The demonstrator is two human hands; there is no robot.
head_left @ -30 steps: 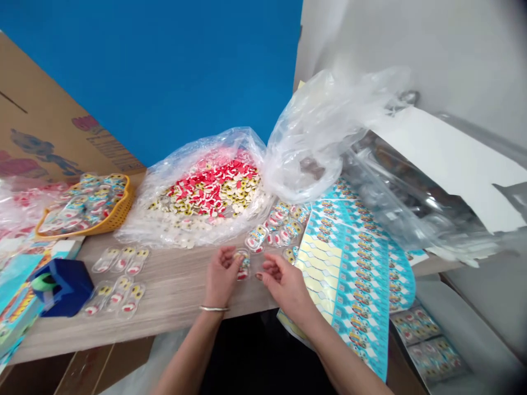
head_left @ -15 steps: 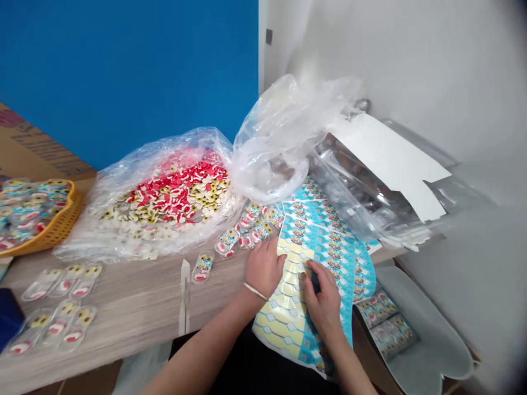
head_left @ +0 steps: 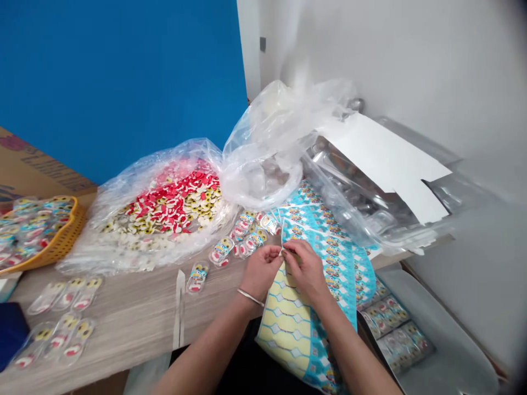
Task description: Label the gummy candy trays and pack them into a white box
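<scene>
Left hand: thumb and finger of the left hand (head_left: 262, 271) are pinched on the left edge of the sticker sheet (head_left: 335, 269).
Right hand: the right hand (head_left: 304, 269) pinches the same edge, its fingertips meeting the left hand's; whether a single sticker is loose between them is too small to tell.
Sticker sheet: lies at the near right, hanging over the table's near edge; its left part is bare yellow backing (head_left: 287, 315), so many stickers seem used, while printed blue rows remain to the right.
Banded packs: one pack (head_left: 198, 277) lies alone left of the hands, with a small cluster (head_left: 222, 250) just beyond; both show blue bands, apparently finished.
Basket: the yellow basket (head_left: 61, 241) at the far left holds a heap of packs, many blue-banded.
Plain packs: two rows of three packs (head_left: 66, 334) at the near left show no blue band, so they look unlabelled.
Loose pieces: plenty of red, white and yellow pieces (head_left: 177, 203) remain in the clear bag (head_left: 94, 241).
</scene>
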